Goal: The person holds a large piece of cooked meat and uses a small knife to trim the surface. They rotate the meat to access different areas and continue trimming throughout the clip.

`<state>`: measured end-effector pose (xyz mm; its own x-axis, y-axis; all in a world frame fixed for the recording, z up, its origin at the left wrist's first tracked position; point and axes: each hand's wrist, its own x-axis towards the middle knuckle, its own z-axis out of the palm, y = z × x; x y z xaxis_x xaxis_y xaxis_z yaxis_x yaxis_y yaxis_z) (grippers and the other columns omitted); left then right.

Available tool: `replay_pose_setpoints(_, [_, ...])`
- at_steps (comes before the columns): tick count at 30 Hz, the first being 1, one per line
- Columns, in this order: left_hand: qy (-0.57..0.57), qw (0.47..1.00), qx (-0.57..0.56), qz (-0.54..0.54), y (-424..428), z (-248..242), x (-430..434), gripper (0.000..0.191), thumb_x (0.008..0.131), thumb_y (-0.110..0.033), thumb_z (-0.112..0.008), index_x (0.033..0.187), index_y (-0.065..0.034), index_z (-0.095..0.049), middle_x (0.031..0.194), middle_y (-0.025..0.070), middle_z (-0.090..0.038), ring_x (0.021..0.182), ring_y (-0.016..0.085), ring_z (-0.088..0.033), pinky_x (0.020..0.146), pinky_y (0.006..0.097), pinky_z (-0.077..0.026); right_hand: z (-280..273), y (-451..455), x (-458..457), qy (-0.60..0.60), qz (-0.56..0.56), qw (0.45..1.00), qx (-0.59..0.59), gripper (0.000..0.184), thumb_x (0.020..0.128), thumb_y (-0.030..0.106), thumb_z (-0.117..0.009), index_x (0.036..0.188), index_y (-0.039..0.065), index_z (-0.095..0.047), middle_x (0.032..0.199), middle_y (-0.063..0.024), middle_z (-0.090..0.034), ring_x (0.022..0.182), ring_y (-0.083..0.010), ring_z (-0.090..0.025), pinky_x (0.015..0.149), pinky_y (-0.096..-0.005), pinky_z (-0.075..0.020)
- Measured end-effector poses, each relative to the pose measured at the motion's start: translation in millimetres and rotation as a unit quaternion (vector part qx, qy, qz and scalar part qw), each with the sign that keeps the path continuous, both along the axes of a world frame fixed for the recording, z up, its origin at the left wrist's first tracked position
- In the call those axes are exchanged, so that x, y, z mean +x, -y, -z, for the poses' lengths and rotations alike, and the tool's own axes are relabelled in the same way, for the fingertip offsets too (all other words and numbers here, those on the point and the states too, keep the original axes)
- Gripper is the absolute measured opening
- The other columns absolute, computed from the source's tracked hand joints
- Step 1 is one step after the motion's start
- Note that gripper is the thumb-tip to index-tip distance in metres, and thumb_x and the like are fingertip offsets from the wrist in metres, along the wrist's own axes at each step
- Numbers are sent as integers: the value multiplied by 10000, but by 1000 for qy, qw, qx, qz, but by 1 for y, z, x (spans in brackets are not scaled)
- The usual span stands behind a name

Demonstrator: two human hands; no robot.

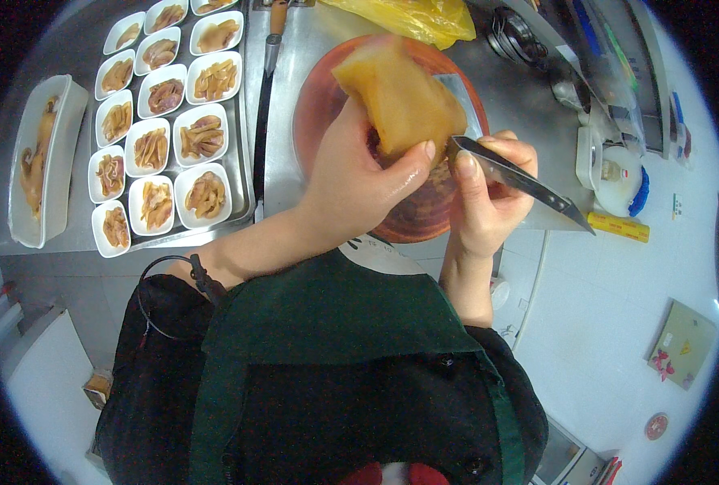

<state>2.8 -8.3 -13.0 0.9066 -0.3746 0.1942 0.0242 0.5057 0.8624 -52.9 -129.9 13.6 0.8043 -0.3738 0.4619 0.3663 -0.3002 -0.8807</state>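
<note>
My left hand (353, 176) grips a large, yellowish-brown piece of meat (408, 97), probably a pig's ear, raised above a round reddish chopping board (318, 109). Its thumb presses the near side of the piece. In my right hand (486, 206) is a flat, dark metal tool (526, 179), pinched between thumb and fingers. The tool's broad end sits close against the meat's right edge; its other end tapers to a point. Whether it is tweezers or a blade I cannot tell. A flat grey metal blade (471, 109) lies on the board, partly hidden behind the meat.
To the left, a metal tray (238, 127) carries several white bowls (201, 136) of sliced meat. Beyond it stands a plastic tub (62, 163) with meat. A wooden-handled sharpening steel (272, 51) lies between tray and board. A yellow plastic bag (414, 21) is behind the board.
</note>
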Motion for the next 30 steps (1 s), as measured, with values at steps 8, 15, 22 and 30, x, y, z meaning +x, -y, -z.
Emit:
replay_pose_setpoints(8, [-2,993,79,-84,-5,7,11,396,656,-79,-642,998,14,-467,973,132,-490,866,247,-522,756,313,-426,-10,8,-2,-4,11,1000,26,264,692,-3,-649,883,10,-468,812,-69,-509,714,-112,-505,667,-210,-418])
replay_pose_setpoints(15, [-5,998,40,-45,-5,1,7,393,689,-61,-622,1029,21,-442,975,108,-491,891,188,-517,765,287,-425,-6,1,5,22,-14,995,-95,313,648,-26,-682,891,16,-490,788,-50,-494,621,-77,-453,587,-179,-371])
replay_pose_setpoints(22, [38,998,22,-41,-2,2,4,402,711,-59,-605,1057,15,-415,947,103,-534,868,176,-542,748,272,-431,-8,-5,3,-8,7,988,-156,281,666,-54,-649,881,8,-479,800,-64,-489,636,-89,-448,587,-178,-360])
replay_pose_setpoints(30, [34,999,24,-25,-2,-1,4,391,712,-66,-605,1047,14,-420,941,111,-544,860,181,-548,754,281,-431,-3,2,6,4,-10,998,-60,273,680,2,-670,870,20,-475,786,-48,-495,568,-39,-401,519,-147,-318])
